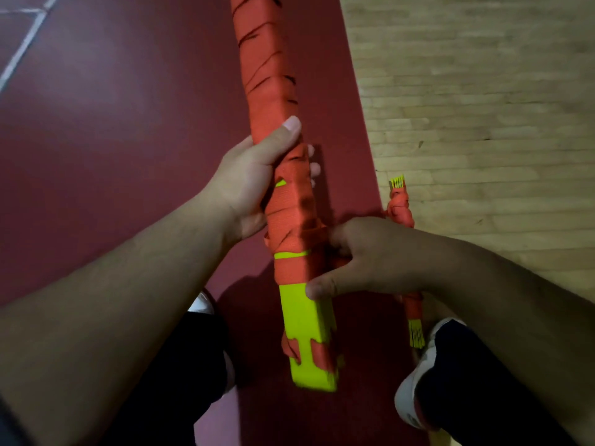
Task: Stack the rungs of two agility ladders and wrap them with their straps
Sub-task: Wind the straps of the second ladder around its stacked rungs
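Head view, held bundle: stack of neon-yellow flat plastic rungs (pixel 306 320), wound along most of its length in an orange woven strap (pixel 273 101); raised off the floor and tilted, far end cut off by the top edge, bare yellow near end pointing down between the legs.
Left hand (pixel 254 178): clamped round the middle of the wrapped stack, thumb lying up along the strap, fingertips showing on the far side.
Right hand (pixel 363 259): lower on the same stack, thumb pressed on bare yellow plastic just below the last strap turn, fingers curled against the strap on the right side.
Hands: apart, 1 above the other.
Second yellow rung stack in orange strap (pixel 401 207): lying on the floor to the right, along the border of red and wood; middle hidden behind the right hand and forearm, yellow tips visible at both ends.
Floor: dark red sports surface (pixel 112 123) with white painted lines (pixel 25 49) at upper left; pale wooden boards (pixel 483 91) at right.
Legs: dark trousers, 2 white shoes (pixel 415 381) at the bottom, the right one just beside the second stack's near end.
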`<state>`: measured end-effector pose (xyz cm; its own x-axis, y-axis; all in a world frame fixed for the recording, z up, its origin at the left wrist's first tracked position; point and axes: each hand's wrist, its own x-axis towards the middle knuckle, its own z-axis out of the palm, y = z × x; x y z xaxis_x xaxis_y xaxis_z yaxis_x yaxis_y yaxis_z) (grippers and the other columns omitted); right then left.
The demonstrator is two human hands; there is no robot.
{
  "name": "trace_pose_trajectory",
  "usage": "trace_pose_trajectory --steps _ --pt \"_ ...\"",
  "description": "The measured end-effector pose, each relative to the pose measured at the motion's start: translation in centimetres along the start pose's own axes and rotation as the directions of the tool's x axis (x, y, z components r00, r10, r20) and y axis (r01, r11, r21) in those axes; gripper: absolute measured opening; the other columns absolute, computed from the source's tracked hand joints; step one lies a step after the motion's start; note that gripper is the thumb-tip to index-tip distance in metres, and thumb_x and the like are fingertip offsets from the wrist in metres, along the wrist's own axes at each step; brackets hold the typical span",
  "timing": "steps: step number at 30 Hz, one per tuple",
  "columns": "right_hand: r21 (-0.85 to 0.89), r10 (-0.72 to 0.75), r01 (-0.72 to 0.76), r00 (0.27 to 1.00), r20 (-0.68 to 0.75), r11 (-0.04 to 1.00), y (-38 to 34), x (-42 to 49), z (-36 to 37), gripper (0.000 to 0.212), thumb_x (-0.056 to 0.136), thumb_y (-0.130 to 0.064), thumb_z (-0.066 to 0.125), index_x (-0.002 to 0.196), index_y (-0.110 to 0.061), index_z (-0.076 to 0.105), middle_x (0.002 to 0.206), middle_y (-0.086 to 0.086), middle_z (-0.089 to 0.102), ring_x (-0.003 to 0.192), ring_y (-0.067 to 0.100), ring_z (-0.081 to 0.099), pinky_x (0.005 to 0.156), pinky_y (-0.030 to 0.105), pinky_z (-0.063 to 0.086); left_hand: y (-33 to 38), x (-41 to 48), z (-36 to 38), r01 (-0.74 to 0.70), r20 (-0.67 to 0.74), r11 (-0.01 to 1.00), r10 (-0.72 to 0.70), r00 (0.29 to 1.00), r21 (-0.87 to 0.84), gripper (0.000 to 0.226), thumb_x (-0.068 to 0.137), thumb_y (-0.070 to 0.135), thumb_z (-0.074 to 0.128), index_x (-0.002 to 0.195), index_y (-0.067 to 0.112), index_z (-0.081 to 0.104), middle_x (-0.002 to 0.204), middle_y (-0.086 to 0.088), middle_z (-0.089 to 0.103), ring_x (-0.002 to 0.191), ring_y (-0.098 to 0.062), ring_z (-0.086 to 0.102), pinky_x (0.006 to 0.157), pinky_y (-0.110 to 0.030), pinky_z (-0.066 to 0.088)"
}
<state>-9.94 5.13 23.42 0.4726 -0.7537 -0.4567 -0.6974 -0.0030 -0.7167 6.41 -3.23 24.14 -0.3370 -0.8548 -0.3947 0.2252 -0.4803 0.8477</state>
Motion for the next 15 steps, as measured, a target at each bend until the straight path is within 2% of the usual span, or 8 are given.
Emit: trace_pose_trajectory --steps 1,3,5,6,9,11,12,15 --pt "-0.060 0.017 -0.018 1.000 -0.016 0.998 0.2 0.1 0.0 0.041 0.076 -0.065 0.075 0.092 -0.027 0.071 0.070 -0.007 0.071 0.062 -0.001 0.064 0.059 0.012 0.046 -0.1 0.0 0.0 -0.016 -0.015 1.000 0.017 1.000 0.019 0.056 0.089 0.037 0.065 0.127 -0.002 0.054 0.091 -0.014 0.065 0.066 -0.019 0.067 0.059 -0.030 0.057" --pt "-0.130 0.036 -0.042 0.998 -0.052 0.991 0.4 0.1 -0.2 0.038 0.073 -0.067 0.075 0.080 -0.031 0.068 0.062 -0.011 0.066 0.057 -0.005 0.059 0.053 0.009 0.038 0.0 0.2 -0.1 -0.029 -0.049 0.999 0.031 0.998 0.043 0.053 0.093 0.035 0.063 0.128 -0.003 0.053 0.091 -0.015 0.065 0.065 -0.019 0.067 0.058 -0.030 0.056" --pt "-0.144 0.013 -0.028 0.994 -0.105 0.989 0.5 0.0 -0.2 0.028 0.071 -0.068 0.076 0.075 -0.045 0.062 0.063 -0.020 0.064 0.059 -0.007 0.057 0.053 0.010 0.037 0.3 0.3 -0.4 -0.039 -0.089 0.998 0.043 0.995 0.049 0.059 0.092 0.036 0.065 0.130 -0.008 0.052 0.094 -0.019 0.063 0.065 -0.021 0.067 0.058 -0.032 0.056" --pt "-0.151 -0.005 -0.018 0.989 -0.149 0.988 0.6 0.0 -0.2 0.027 0.070 -0.070 0.075 0.074 -0.049 0.059 0.064 -0.019 0.063 0.061 -0.005 0.057 0.055 0.014 0.038 0.4 0.5 -0.6 -0.046 -0.107 0.998 0.051 0.993 0.045 0.061 0.092 0.036 0.066 0.130 -0.009 0.052 0.095 -0.020 0.062 0.066 -0.021 0.067 0.059 -0.034 0.057" --pt "-0.243 -0.041 -0.027 0.962 -0.271 0.970 0.5 -0.1 0.4 0.044 0.070 -0.077 0.067 0.089 -0.037 0.061 0.074 -0.016 0.060 0.069 0.005 0.055 0.061 0.022 0.040 0.7 0.9 -1.1 -0.093 -0.172 0.995 0.099 0.980 0.045 0.045 0.091 0.034 0.069 0.117 -0.001 0.057 0.087 -0.017 0.062 0.068 -0.023 0.068 0.060 -0.038 0.057" --pt "-0.258 -0.021 -0.064 0.949 -0.314 0.964 0.3 -0.2 0.8 0.052 0.070 -0.080 0.064 0.098 -0.036 0.060 0.073 -0.020 0.053 0.067 0.003 0.051 0.058 0.016 0.036 0.7 1.2 -1.2 -0.134 -0.215 0.989 0.144 0.966 0.062 0.029 0.092 0.032 0.069 0.100 0.006 0.058 0.076 -0.011 0.062 0.067 -0.023 0.066 0.062 -0.037 0.057" --pt "-0.237 0.003 -0.085 0.945 -0.328 0.968 0.2 -0.2 1.0 0.053 0.068 -0.082 0.064 0.096 -0.037 0.057 0.073 -0.021 0.052 0.066 0.000 0.051 0.059 0.015 0.035 0.6 1.3 -1.2 -0.155 -0.242 0.986 0.166 0.956 0.066 0.026 0.092 0.031 0.069 0.094 0.008 0.058 0.071 -0.009 0.062 0.066 -0.023 0.065 0.063 -0.037 0.057" --pt "-0.189 0.077 -0.155 0.927 -0.366 0.970 -0.2 0.0 1.9 0.061 0.060 -0.088 0.062 0.089 -0.036 0.049 0.077 -0.016 0.054 0.070 -0.001 0.053 0.057 0.026 0.038 0.3 1.6 -1.1 -0.193 -0.364 0.977 0.215 0.907 0.095 0.024 0.090 0.032 0.071 0.086 0.011 0.059 0.068 -0.006 0.059 0.066 -0.023 0.063 0.062 -0.036 0.056"
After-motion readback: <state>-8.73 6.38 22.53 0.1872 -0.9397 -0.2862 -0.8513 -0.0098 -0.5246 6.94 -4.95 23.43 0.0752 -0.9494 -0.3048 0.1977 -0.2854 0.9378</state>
